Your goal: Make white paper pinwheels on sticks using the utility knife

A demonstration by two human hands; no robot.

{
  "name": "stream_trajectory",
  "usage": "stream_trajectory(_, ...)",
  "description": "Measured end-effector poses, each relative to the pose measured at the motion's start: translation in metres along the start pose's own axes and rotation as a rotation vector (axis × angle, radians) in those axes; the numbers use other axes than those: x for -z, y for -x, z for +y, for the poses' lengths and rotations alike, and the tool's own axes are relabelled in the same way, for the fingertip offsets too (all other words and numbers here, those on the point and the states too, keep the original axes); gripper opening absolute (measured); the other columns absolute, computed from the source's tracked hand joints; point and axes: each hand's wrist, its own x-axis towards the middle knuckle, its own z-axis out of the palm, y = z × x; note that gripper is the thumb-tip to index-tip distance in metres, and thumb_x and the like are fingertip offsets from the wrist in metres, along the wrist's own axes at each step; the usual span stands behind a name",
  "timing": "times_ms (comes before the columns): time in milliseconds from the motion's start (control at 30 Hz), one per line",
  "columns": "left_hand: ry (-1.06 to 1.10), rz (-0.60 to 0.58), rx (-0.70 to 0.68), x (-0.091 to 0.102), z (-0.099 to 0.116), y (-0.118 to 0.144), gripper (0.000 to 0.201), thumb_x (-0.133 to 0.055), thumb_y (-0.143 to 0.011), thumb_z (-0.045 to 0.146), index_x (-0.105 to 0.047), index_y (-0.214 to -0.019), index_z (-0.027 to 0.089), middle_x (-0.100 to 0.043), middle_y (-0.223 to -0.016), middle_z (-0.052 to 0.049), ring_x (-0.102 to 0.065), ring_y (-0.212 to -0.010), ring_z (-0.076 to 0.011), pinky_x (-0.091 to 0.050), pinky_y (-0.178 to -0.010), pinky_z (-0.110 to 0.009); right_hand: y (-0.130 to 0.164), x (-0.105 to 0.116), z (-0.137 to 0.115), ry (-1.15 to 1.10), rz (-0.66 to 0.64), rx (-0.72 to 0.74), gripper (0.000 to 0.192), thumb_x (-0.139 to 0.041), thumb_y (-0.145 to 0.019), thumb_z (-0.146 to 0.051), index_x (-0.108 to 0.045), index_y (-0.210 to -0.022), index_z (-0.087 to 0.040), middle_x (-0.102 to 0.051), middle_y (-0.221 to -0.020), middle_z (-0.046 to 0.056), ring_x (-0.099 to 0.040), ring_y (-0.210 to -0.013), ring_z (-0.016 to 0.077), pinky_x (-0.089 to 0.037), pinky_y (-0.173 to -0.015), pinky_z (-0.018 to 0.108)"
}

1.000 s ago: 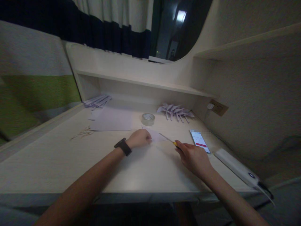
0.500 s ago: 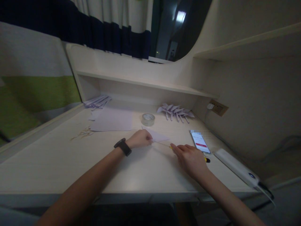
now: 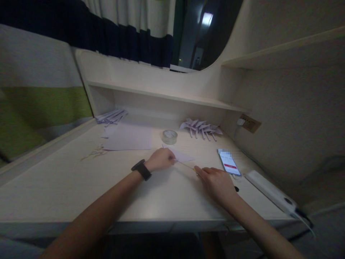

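Note:
My left hand (image 3: 161, 159), with a dark watch on the wrist, is closed in a pinch above the middle of the desk. It holds a pale paper piece (image 3: 183, 157) that spreads out to the right behind its fingers. My right hand (image 3: 215, 181) is wrapped round the handle of a screwdriver (image 3: 185, 166). The thin shaft points left, with its tip at the paper by my left fingertips. A black handle end shows behind my right palm. Whether the tip goes through the paper is too small to tell.
A roll of clear tape (image 3: 169, 137) stands behind my hands. Paper pinwheels (image 3: 201, 126) lie at the back right. White sheets (image 3: 129, 138), paper sticks (image 3: 111, 117) and thin strings (image 3: 95, 153) lie left. A phone (image 3: 229, 162) and a power strip (image 3: 271, 192) are at the right.
My right hand has shifted very slightly, and the screwdriver's handle end sits a little lower with its yellow part now hidden. My left hand stays almost where it was.

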Motion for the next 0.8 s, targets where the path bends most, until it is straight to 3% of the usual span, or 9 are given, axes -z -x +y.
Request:
stream_trajectory(133, -0.002, -0.006, 0.018, 0.000, 0.002, 0.001, 0.021, -0.055, -0.075, 0.027, -0.074, -0.072, 0.017, -0.069, -0.066, -0.007, -0.055, -0.057, -0.0150, -0.029, -0.053, -0.025, 0.001, 0.000, -0.001, 0.015, -0.010, -0.005, 0.036, -0.049, -0.086, -0.014, -0.057, -0.120, -0.023, -0.071, -0.087, 0.006, -0.062, -0.073, 0.0191, -0.037, -0.059, 0.027)
stream_trajectory(333, 0.155, 0.001, 0.046, 0.001, -0.007, -0.003, 0.015, -0.059, -0.071, 0.023, -0.071, -0.065, 0.014, -0.066, -0.060, -0.005, -0.056, -0.057, -0.0151, -0.033, -0.054, -0.025, -0.002, -0.011, 0.016, -0.041, 0.136, -0.020, 0.034, -0.047, -0.089, -0.016, -0.055, -0.121, -0.022, -0.067, -0.100, 0.008, -0.060, -0.087, 0.0219, -0.041, -0.071, 0.030)
stream_trajectory(433, 0.387, 0.064, 0.116, 0.001, -0.012, -0.006, 0.017, -0.057, -0.075, 0.023, -0.069, -0.069, 0.012, -0.067, -0.063, -0.006, -0.059, -0.059, -0.0152, -0.037, -0.055, -0.024, -0.017, -0.022, 0.029, -0.162, 0.178, -0.186, 0.032, -0.044, -0.093, -0.027, -0.051, -0.123, -0.017, -0.062, -0.106, 0.012, -0.060, -0.086, 0.0201, -0.041, -0.070, 0.027)
stream_trajectory(567, 0.839, 0.140, 0.239, 0.004, -0.006, -0.004, 0.023, -0.062, -0.075, 0.022, -0.065, -0.095, 0.011, -0.069, -0.082, -0.008, -0.063, -0.068, -0.0150, -0.043, -0.057, -0.024, -0.050, -0.044, 0.044, -0.291, 0.088, -0.436, 0.027, -0.046, -0.092, -0.025, -0.052, -0.115, -0.012, -0.059, -0.102, 0.015, -0.061, -0.086, 0.0204, -0.040, -0.070, 0.026)
stream_trajectory(700, 1.072, 0.166, 0.291, 0.007, 0.002, 0.000, 0.017, -0.068, -0.072, 0.021, -0.063, -0.083, 0.009, -0.068, -0.082, -0.009, -0.064, -0.068, -0.0133, -0.047, -0.064, -0.025, -0.076, -0.065, 0.051, -0.387, -0.026, -0.565, 0.024, -0.049, -0.089, -0.025, -0.054, -0.105, -0.008, -0.061, -0.101, 0.018, -0.062, -0.087, 0.0221, -0.040, -0.069, 0.026)
stream_trajectory(800, 1.141, 0.150, 0.326, 0.008, 0.001, 0.001, 0.018, -0.070, -0.073, 0.023, -0.062, -0.083, 0.010, -0.068, -0.087, -0.010, -0.065, -0.073, -0.0147, -0.050, -0.070, -0.027, -0.084, -0.076, 0.051, -0.342, -0.024, -0.607, 0.023, -0.047, -0.089, -0.021, -0.055, -0.103, -0.005, -0.061, -0.100, 0.021, -0.063, -0.087, 0.0232, -0.041, -0.068, 0.026)
